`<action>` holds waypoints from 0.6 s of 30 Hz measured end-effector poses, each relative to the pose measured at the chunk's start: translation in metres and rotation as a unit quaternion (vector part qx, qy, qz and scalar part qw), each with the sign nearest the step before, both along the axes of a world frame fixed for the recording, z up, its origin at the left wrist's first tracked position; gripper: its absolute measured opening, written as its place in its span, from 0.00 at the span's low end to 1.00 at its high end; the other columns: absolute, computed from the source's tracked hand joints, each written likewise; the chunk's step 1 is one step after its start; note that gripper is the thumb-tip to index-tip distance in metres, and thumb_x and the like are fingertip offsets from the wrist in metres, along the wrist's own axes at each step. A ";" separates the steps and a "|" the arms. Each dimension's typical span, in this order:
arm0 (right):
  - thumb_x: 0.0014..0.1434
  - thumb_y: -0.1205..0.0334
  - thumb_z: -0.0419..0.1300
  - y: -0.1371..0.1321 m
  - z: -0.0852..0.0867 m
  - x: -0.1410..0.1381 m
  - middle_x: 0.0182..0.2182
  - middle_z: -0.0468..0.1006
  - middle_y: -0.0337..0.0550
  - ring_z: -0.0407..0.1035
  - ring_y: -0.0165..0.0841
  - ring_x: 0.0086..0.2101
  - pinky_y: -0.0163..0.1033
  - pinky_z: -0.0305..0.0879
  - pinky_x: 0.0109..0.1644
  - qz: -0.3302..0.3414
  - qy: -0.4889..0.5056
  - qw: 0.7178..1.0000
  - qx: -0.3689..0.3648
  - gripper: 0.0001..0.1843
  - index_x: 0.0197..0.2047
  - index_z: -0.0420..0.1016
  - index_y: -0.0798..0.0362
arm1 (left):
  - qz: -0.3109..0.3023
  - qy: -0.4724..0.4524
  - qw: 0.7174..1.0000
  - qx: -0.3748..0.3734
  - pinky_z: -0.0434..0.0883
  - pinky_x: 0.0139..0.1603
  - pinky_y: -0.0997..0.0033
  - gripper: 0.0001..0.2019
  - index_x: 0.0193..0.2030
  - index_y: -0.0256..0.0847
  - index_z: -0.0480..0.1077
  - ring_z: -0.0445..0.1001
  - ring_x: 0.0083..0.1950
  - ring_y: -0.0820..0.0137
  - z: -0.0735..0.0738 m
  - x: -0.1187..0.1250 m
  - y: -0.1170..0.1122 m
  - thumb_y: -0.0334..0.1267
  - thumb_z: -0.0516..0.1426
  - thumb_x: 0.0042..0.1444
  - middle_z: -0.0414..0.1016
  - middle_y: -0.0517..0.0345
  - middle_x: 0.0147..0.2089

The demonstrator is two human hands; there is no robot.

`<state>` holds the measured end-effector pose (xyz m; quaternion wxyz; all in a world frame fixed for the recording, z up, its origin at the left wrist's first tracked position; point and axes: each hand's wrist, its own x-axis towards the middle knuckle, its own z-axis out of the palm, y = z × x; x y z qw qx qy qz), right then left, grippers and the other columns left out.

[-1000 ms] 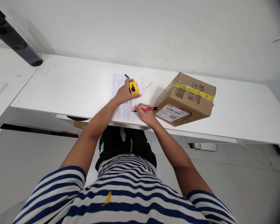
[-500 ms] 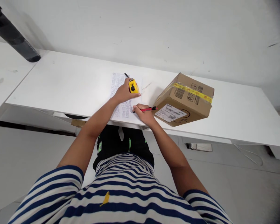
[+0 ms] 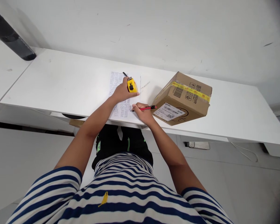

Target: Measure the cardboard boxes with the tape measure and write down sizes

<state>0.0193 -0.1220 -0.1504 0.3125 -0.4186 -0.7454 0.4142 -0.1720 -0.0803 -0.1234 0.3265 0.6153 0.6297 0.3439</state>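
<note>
My left hand (image 3: 123, 91) is closed round a yellow tape measure (image 3: 132, 85), resting over a sheet of paper (image 3: 118, 110) covered in lines of handwriting. Between the fingers of my right hand (image 3: 144, 114) is a red and black pen (image 3: 147, 108), its tip down at the lower part of the sheet. A short dark object, maybe a pen cap (image 3: 124, 74), shows just beyond my left fingers. To the right of my right hand stands a taped cardboard box (image 3: 183, 98) with a white shipping label (image 3: 170, 112) on its near side.
Everything lies on a long white table (image 3: 67, 77) against a pale wall (image 3: 154, 34). A black cylindrical post (image 3: 16, 40) rises at the far left. Below the table, a cable (image 3: 245, 152) and a flat metallic item (image 3: 198, 145) are on the floor.
The whole view has shifted slightly. Both hands keep their holds on the tape measure and the pen, with hardly any visible movement over the paper.
</note>
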 end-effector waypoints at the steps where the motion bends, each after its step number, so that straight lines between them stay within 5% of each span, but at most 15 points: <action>1: 0.66 0.38 0.55 0.000 0.000 0.000 0.26 0.79 0.42 0.75 0.40 0.34 0.46 0.70 0.44 -0.001 -0.002 1.000 0.002 0.27 0.22 0.62 0.45 | -0.001 0.000 1.000 0.000 0.75 0.56 0.48 0.50 0.75 0.50 0.53 0.79 0.56 0.49 0.000 0.000 0.000 0.53 0.71 0.50 0.79 0.44 0.59; 18: 0.66 0.38 0.56 -0.004 0.003 -0.001 0.26 0.81 0.42 0.75 0.40 0.33 0.45 0.71 0.42 -0.014 -0.009 1.000 0.005 0.27 0.22 0.67 0.45 | -0.001 0.021 1.000 -0.001 0.76 0.54 0.51 0.47 0.71 0.48 0.54 0.80 0.54 0.50 -0.001 -0.003 0.001 0.56 0.72 0.50 0.80 0.44 0.58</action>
